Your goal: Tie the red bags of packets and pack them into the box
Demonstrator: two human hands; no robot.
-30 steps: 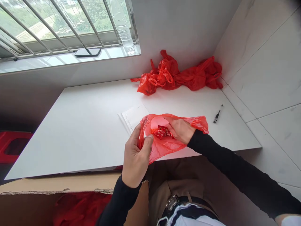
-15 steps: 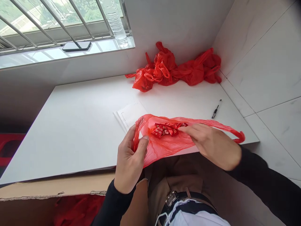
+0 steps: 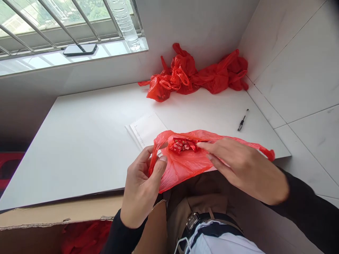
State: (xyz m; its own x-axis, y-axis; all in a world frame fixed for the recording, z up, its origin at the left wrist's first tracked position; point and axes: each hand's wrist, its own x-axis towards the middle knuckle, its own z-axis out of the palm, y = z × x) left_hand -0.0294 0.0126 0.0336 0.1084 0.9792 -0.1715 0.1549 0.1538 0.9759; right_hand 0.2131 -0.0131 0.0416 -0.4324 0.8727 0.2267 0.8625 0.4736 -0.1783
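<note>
A thin red plastic bag lies open at the table's front edge. My left hand is closed on the bag's left handle, thumb on the near side. Inside the mouth sit several small red wrapped packets with white print. Over the bag's right half reaches my right hand, fingers stretched out and thumb apart, the fingertips touching or right beside the packets. Its far fingers are partly hidden. The bag's right handle sticks out beyond this hand.
Several knotted red bags lie along the wall. A notebook and a pen are on the white table. A cardboard box with red material stands below left. The sill holds a phone and a water bottle.
My right hand has moved slightly down and its thumb has come into view apart from the fingers. My left hand still holds the handle, a little lower and further left.
</note>
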